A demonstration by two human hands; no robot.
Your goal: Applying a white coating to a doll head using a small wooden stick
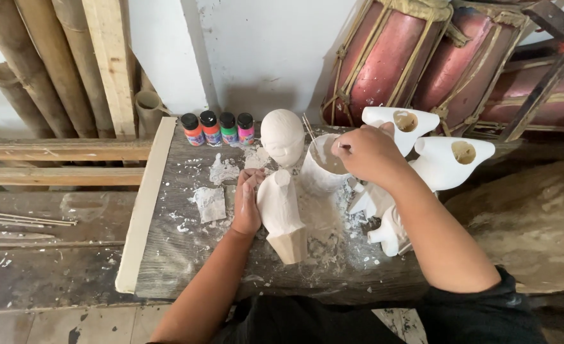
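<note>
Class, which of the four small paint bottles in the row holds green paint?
The third bottle from the left; its neighbours are orange, red and pink.

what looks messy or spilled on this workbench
White paint is smeared and splashed over the grey wooden board, thickest around the white cup and beneath the carved piece that the left hand steadies. The four small paint bottles stand upright and capped.

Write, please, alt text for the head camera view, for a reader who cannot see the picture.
A person's left hand steadies a white-coated carved wooden figure on a paint-spattered workbench, while the right hand holds a brush over a white cup. Behind stand four small paint bottles, a white carved head and other white carved pieces.
</note>
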